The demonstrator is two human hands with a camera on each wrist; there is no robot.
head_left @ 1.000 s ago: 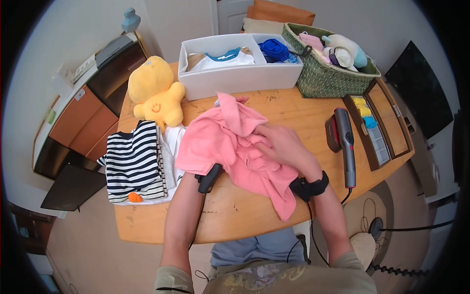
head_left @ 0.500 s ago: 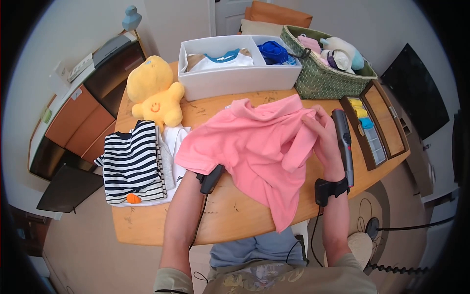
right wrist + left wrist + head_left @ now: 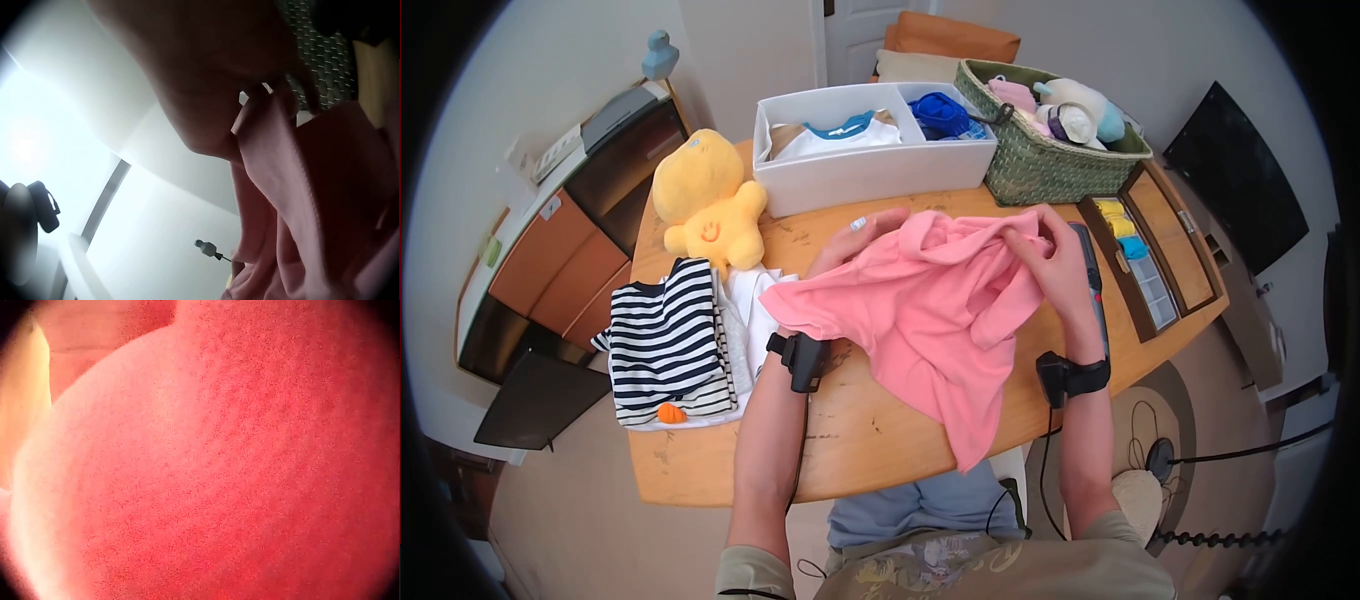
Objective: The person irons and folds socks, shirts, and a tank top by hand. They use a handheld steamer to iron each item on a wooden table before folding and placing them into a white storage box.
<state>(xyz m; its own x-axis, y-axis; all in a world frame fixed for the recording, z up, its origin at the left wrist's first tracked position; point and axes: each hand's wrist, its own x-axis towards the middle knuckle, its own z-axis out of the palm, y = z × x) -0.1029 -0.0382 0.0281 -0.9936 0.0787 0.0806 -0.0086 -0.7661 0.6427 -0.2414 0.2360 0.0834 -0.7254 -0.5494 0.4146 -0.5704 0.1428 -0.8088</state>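
Observation:
A crumpled pink garment (image 3: 940,300) hangs over the wooden table (image 3: 690,470), its lower corner near the front edge. My right hand (image 3: 1062,262) pinches its upper right part between thumb and fingers; in the right wrist view the hand (image 3: 206,69) is dark above the hanging cloth (image 3: 281,156). At the garment's upper left is my left hand (image 3: 850,240), a ring on one finger and its fingertips hidden by fabric, so its grip cannot be made out. Pink cloth (image 3: 219,469) fills most of the left wrist view.
Left: folded striped shirt (image 3: 670,340), orange piece (image 3: 670,413), yellow plush toy (image 3: 712,205). Behind: white divided box (image 3: 870,175) with clothes and green basket (image 3: 1060,172) with soft items. Right: grey-black handheld device (image 3: 1092,275), partly behind my right hand, and open wooden case (image 3: 1135,300).
My right hand moved right and up from the garment's middle, spreading the cloth. My left hand, mostly covered before, now shows more at the upper left. The camera view shifted slightly.

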